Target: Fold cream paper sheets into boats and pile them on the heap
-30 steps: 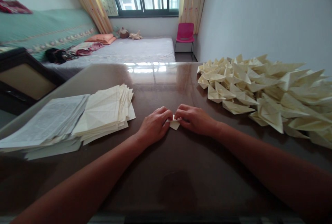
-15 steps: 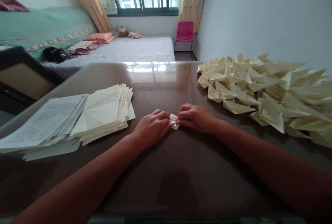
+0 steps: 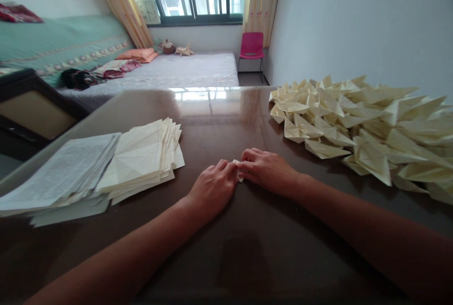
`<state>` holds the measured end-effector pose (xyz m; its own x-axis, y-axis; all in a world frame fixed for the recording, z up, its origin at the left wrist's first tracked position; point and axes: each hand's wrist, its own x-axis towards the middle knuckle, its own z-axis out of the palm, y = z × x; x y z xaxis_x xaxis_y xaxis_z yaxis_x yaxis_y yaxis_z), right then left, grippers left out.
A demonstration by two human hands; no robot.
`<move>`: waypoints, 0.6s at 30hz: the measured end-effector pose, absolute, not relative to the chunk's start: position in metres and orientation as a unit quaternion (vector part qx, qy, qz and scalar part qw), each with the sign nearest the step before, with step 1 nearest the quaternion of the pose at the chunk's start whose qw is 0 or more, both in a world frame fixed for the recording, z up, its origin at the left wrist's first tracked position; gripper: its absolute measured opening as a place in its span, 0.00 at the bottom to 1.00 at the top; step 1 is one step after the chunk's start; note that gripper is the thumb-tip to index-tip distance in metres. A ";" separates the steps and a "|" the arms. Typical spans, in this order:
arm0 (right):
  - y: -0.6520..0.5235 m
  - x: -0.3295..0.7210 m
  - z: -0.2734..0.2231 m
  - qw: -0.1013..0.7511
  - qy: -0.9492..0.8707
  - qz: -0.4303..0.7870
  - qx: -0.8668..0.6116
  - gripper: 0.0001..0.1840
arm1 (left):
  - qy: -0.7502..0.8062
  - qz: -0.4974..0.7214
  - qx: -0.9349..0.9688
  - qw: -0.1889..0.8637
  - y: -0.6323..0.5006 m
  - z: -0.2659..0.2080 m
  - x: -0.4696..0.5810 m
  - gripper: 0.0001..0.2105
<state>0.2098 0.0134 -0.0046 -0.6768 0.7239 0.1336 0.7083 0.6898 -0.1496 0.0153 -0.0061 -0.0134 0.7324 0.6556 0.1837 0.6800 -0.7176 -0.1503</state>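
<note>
Head view: left hand [image 3: 212,188] and right hand [image 3: 267,169] are pinching a small folded paper [image 3: 238,163] at frame centre on the table [image 3: 226,248]. Big pile of folded boats [image 3: 361,126] at right is looking done; flat sheets [image 3: 141,159] at left are waiting.

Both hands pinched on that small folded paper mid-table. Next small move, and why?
Probably press the crease flat on the table before lifting. The left hand and right hand meet fingertip to fingertip over the small folded paper, which is nearly hidden and low on the table. It looks far smaller than the folded pieces at the right, so folding seems unfinished.
</note>
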 end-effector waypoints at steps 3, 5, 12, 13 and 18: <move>0.003 0.200 -0.001 0.036 -0.922 -0.043 -0.383 0.12 | -0.361 -0.030 -0.924 0.126 -0.010 -0.012 0.023 0.09; -0.004 0.194 0.000 0.019 -0.922 -0.079 -0.379 0.12 | -0.361 -0.011 -0.925 0.119 -0.011 -0.010 0.025 0.08; -0.030 0.191 0.005 -0.029 -0.923 -0.115 -0.366 0.15 | -0.366 0.009 -0.926 0.086 -0.021 -0.003 0.021 0.14; -0.034 0.191 0.004 -0.027 -0.925 -0.118 -0.361 0.16 | -0.365 0.015 -0.927 0.084 -0.022 -0.002 0.022 0.14; -0.043 0.178 -0.008 0.001 -0.917 -0.168 -0.362 0.20 | -0.335 0.057 -0.936 0.090 -0.026 0.008 0.029 0.12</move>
<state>0.1784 -0.0431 -0.0081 -0.7374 0.6640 0.1238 0.6647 0.6807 0.3078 0.0291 -0.0264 0.0081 0.7691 0.6374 -0.0466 0.6169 -0.7594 -0.2068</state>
